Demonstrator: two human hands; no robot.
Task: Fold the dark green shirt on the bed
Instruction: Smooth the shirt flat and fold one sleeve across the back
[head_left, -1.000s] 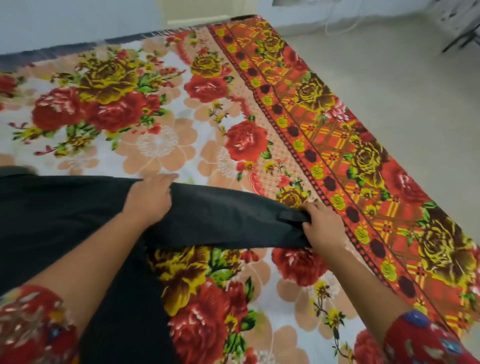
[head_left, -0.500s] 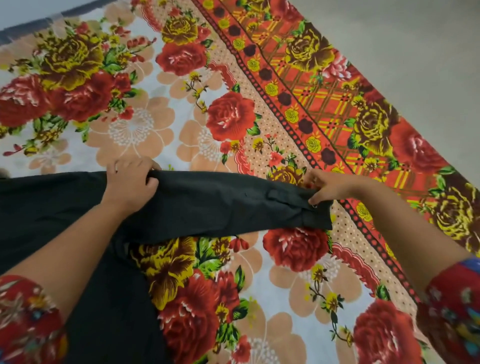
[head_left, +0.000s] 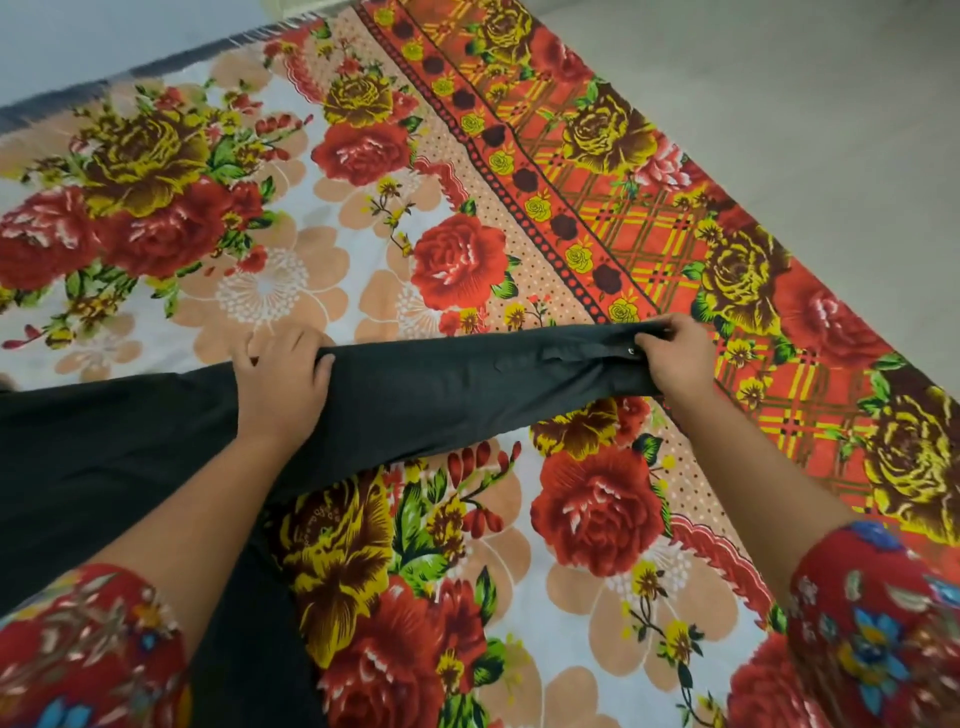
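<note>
Dark green shirt (head_left: 104, 441), sleeve (head_left: 467, 379) between left hand (head_left: 280, 379) and right hand (head_left: 675, 358)

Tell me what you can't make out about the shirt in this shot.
Head view:
- dark green shirt: body cut off by the left and bottom edges; collar unseen.
- sleeve: its end is covered by the right hand, its upper part by the left hand.
- shiny dot: too small to identify.
</note>
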